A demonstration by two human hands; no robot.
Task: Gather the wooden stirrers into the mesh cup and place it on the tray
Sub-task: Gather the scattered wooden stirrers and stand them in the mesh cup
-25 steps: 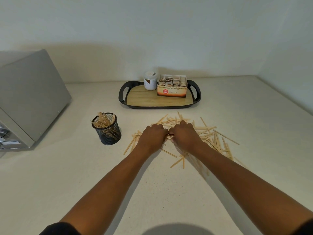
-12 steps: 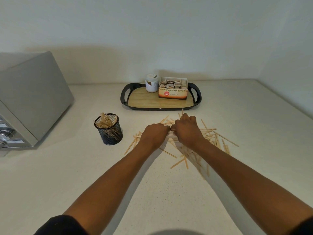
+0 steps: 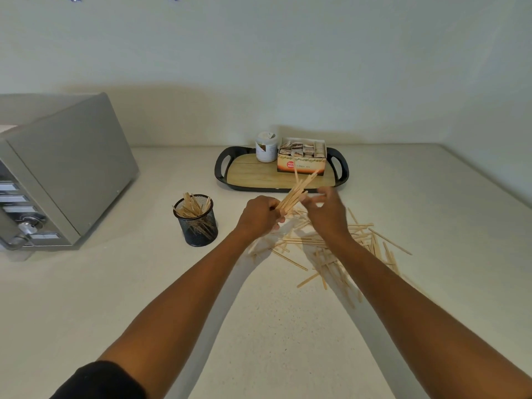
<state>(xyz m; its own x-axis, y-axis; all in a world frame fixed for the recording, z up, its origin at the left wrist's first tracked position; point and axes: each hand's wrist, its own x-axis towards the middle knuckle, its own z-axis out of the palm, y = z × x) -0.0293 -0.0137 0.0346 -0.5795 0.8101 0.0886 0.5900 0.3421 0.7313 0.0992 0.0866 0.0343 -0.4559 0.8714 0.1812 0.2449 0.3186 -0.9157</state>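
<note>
Right hand's fingers [image 3: 319, 198] motion-blurred

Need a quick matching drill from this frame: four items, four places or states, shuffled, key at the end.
Items:
1. mesh cup
2. tea box
3. bundle of stirrers
4. loose stirrers

Places or states:
A. on the tray
B. scattered on the counter
C. gripped in the left hand
D. standing on the counter, partly filled

Pairs: 1-D, 2-A, 3-C, 4-B

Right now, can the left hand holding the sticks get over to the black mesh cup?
Probably yes. The left hand, shut on a bundle of wooden stirrers, is just right of the black mesh cup, with only bare counter between them.
</note>
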